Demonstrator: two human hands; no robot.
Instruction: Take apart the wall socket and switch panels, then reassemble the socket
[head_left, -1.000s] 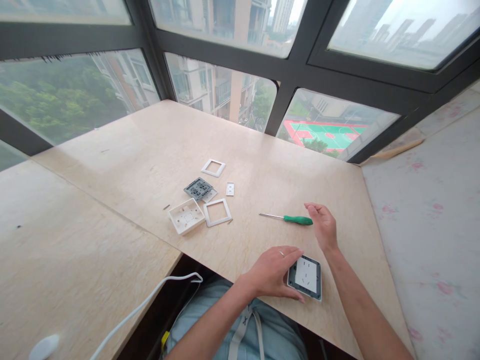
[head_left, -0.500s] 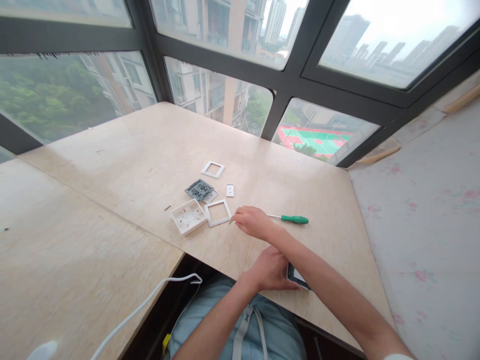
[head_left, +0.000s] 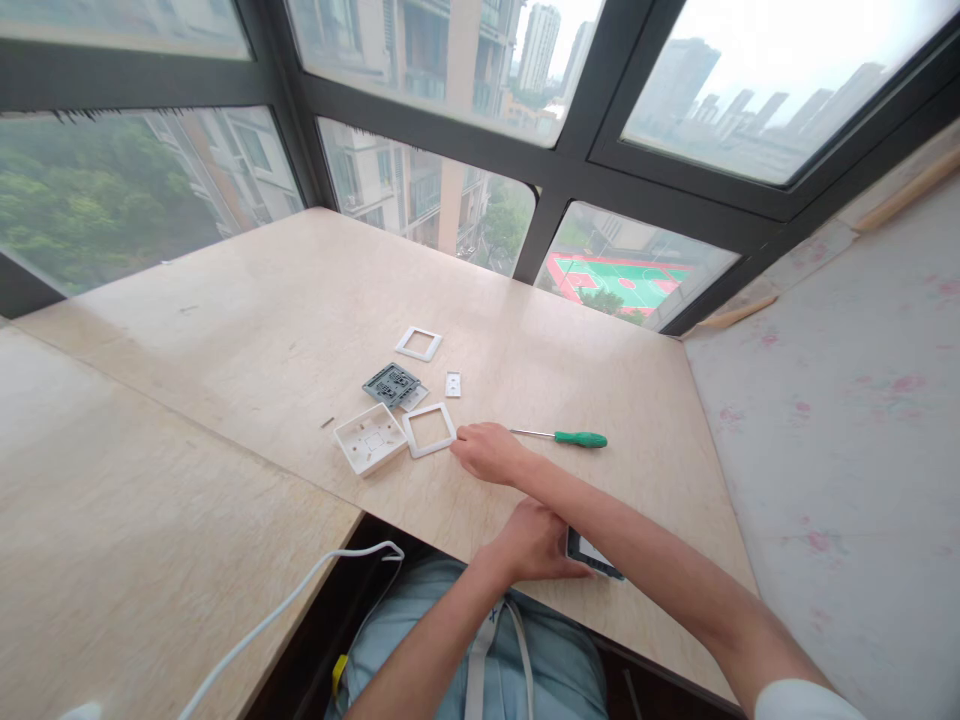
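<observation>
My left hand [head_left: 534, 545] lies near the table's front edge with its fingers closed on a grey-rimmed socket panel [head_left: 594, 557], which my right forearm partly hides. My right hand [head_left: 489, 452] reaches across to the left, fingers curled and pinched together at the table surface, right beside a white square frame [head_left: 429, 430]. What the fingertips pinch is hidden. A green-handled screwdriver [head_left: 574, 438] lies just right of that hand, its tip pointing left.
A white back box [head_left: 370, 438], a grey socket module [head_left: 392, 383], another white frame [head_left: 418, 343], a small white piece [head_left: 452, 384] and a tiny screw [head_left: 327, 422] lie on the beige table [head_left: 247, 330]. A white cable [head_left: 300, 592] hangs at the lower left.
My right hand has moved left from beside the screwdriver handle to the white frame and closed its fingers there. The left hand stays on the socket panel.
</observation>
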